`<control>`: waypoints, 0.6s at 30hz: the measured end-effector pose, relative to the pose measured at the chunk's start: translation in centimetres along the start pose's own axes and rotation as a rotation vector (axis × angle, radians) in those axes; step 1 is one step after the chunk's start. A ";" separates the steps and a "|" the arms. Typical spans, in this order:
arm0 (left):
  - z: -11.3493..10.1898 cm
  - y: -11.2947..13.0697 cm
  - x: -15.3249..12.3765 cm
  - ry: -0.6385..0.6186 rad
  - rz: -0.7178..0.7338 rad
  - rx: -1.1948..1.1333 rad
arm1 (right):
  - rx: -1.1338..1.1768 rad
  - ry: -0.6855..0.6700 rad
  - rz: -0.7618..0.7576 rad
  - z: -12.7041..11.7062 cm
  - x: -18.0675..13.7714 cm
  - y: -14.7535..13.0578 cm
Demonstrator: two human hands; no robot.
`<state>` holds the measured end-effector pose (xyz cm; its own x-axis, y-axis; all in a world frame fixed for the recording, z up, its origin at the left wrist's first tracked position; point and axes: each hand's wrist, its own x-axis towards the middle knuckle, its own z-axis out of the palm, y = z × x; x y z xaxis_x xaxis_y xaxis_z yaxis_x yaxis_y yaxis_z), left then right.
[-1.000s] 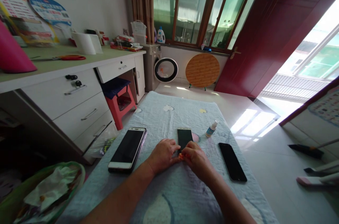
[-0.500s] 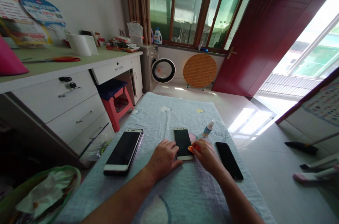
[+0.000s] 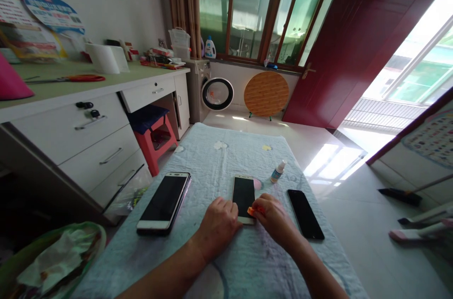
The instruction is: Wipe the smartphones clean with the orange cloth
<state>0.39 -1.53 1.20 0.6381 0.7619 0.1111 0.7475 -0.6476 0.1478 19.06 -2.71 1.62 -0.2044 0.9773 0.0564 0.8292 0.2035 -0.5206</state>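
A white-framed phone [image 3: 244, 195] with a dark screen lies face up in the middle of a pale blue quilted cloth [image 3: 244, 153]. My left hand [image 3: 216, 227] rests curled against the phone's lower left corner. My right hand [image 3: 275, 219] pinches a small orange piece [image 3: 251, 211] at the phone's lower right corner. A pink round thing [image 3: 258, 184] peeks out from behind the phone's right edge.
A larger white phone [image 3: 164, 202] lies at the left on the cloth, a black phone [image 3: 305, 214] at the right, a small spray bottle [image 3: 278, 171] behind. A white desk with drawers [image 3: 88, 138] and a red stool [image 3: 155, 136] stand at the left. A green bin [image 3: 53, 256] sits at lower left.
My right hand, with the orange piece, moved from the phone's bottom edge to its lower right corner. The left hand stayed against the phone's lower left. The head camera shifted slightly.
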 end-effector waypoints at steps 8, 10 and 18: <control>0.9 -0.9 -0.2 0.104 0.045 -0.114 | -0.047 0.044 -0.060 0.7 2.1 0.9; 0.9 -1.1 -0.2 0.072 0.046 -0.155 | -0.058 0.076 -0.048 0.5 3.4 1.7; 0.8 -1.6 -0.1 0.049 0.065 -0.206 | -0.129 0.154 0.089 0.7 8.4 4.3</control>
<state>-0.74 -0.56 0.19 0.6704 0.7214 0.1734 0.6483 -0.6832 0.3360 20.53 6.38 -0.79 -0.0537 0.9872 0.1502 0.9020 0.1124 -0.4169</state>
